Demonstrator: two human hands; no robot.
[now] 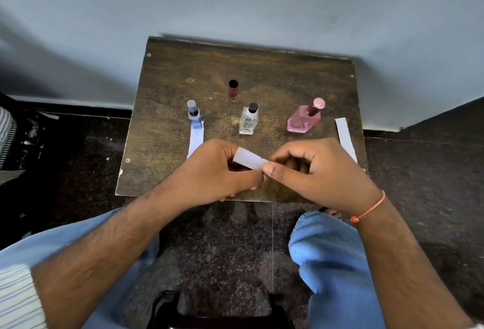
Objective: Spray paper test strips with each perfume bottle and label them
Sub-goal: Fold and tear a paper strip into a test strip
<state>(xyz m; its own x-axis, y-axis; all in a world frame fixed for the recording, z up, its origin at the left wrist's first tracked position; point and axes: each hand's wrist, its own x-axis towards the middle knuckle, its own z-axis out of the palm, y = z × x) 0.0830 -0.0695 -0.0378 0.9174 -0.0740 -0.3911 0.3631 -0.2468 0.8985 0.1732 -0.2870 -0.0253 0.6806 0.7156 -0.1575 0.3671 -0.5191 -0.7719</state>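
Down on the small brown counter (275, 72) stand three perfume bottles in a row: a blue bottle (195, 116) on the left, a clear bottle (248, 120) in the middle and a pink bottle (303, 119) on the right. A dark red cap (232, 88) stands alone behind them. One paper strip (196, 139) lies just in front of the blue bottle, and another strip (345, 138) lies near the counter's right edge. Both hands meet above the near edge. The left hand (217, 171) has curled fingers round one end of a held paper strip (248, 159), and the right hand (314, 169) pinches its other end with the thumb.
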